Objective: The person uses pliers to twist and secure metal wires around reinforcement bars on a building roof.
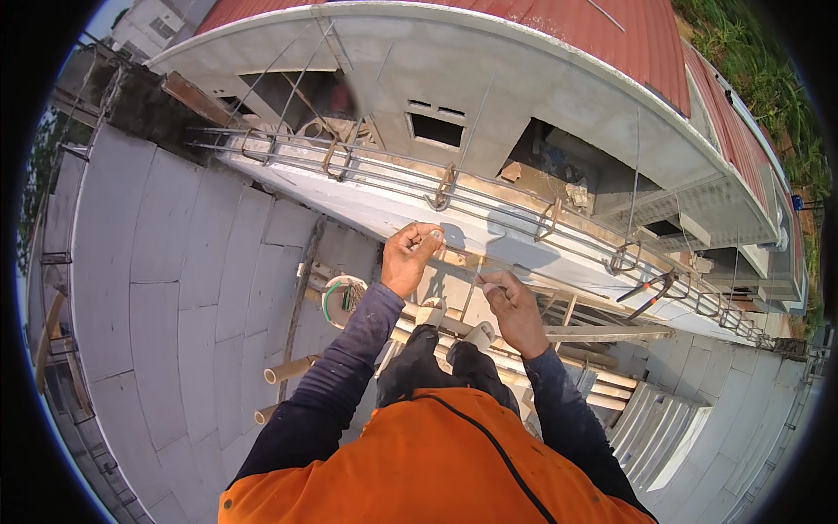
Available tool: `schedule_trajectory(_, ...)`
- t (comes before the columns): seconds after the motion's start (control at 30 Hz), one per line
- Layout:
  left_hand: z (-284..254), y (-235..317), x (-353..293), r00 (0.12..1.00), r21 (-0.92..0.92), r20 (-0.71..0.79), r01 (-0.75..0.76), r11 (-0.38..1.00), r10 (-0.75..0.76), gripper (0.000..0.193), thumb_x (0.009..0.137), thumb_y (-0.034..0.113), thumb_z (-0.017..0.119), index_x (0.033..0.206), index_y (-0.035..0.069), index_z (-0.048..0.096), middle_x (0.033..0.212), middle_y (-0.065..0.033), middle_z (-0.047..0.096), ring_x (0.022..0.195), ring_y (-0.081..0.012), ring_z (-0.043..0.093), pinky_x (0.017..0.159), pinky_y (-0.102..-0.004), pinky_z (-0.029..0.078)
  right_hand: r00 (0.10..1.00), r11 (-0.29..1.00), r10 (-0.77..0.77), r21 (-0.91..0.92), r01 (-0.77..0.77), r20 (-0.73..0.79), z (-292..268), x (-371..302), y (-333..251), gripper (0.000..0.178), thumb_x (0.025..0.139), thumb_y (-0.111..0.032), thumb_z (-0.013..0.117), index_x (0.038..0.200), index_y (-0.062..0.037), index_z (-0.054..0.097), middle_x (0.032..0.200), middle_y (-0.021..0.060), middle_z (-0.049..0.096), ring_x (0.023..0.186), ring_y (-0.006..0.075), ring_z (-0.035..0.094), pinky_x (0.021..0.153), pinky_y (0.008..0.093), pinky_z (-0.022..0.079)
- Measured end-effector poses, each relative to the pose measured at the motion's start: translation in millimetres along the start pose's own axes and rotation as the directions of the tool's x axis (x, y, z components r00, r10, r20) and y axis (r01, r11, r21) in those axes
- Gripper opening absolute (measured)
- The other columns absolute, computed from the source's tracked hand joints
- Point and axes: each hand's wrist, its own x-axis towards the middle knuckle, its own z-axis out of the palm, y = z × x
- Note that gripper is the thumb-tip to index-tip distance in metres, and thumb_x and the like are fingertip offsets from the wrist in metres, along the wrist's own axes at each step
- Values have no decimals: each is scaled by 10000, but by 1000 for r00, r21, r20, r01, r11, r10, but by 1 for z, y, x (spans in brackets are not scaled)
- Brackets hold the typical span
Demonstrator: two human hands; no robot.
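House: a grey-walled building [384,87] stretches across the far side, with dark window openings under a red roof [559,22]; green plants show beyond it at the upper right.
Wall: pale blockwork [157,323] fills the left, its joints plain; more rises at the lower right.
Ledge: a long whitish surface [375,210] crosses ahead of the person, sunlit, with a shadow lying on it past the hands.
Steel bars: a long cage of rods and square loops [445,186] runs along the ledge, just beyond the hands.
Person: seen from above in an orange vest [419,463], dark sleeves and pale shoes [429,312].
Poles: round lengths [284,370] lie at and below foot level.
Bucket: a white one [349,279] with a green edge stands left of the shoes, thin pieces inside.
Left hand: raised [410,258] at the ledge's near side, fingers narrow.
Right hand: lower and nearer the body [511,306], fingers curled narrow; whether either hand grips something thin cannot be told.
Pliers: orange-and-black handles spread [650,288], beside the bars, right of the right hand.
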Motion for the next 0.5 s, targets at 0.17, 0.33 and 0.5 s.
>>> schedule_trajectory(0.17, -55, -4, 48, 966, 539, 95, -254, 803, 241, 266, 914, 95, 672, 1163, 73, 761, 1122, -95, 718, 1133, -250, 636, 1003, -408, 479, 957, 989, -70, -145, 29, -283, 5, 39, 24, 276, 1034, -234, 570, 1236, -81, 679, 806, 130, 678, 713, 254, 653, 714, 375, 513)
schedule_trajectory(0.33, -56, -11, 104, 782, 814, 350, -526, 246, 517, 332, 884, 107, 649, 1202, 122, 742, 1244, -112, 668, 1263, -353, 540, 1115, -496, 358, 917, 935, -158, -355, 19, -366, 24, 81, 20, 263, 1023, -226, 561, 1240, -154, 691, 816, 167, 729, 754, 414, 699, 723, 477, 538)
schedule_trajectory(0.5, -47, -24, 145, 794, 856, 397, -501, 126, 460, 308, 993, 169, 607, 1286, 119, 687, 1313, -100, 650, 1383, -322, 485, 1158, -516, 310, 861, 832, -361, -540, 124, -358, 29, 114, 23, 247, 989, -182, 588, 1173, -123, 742, 814, 197, 714, 742, 403, 685, 690, 509, 521)
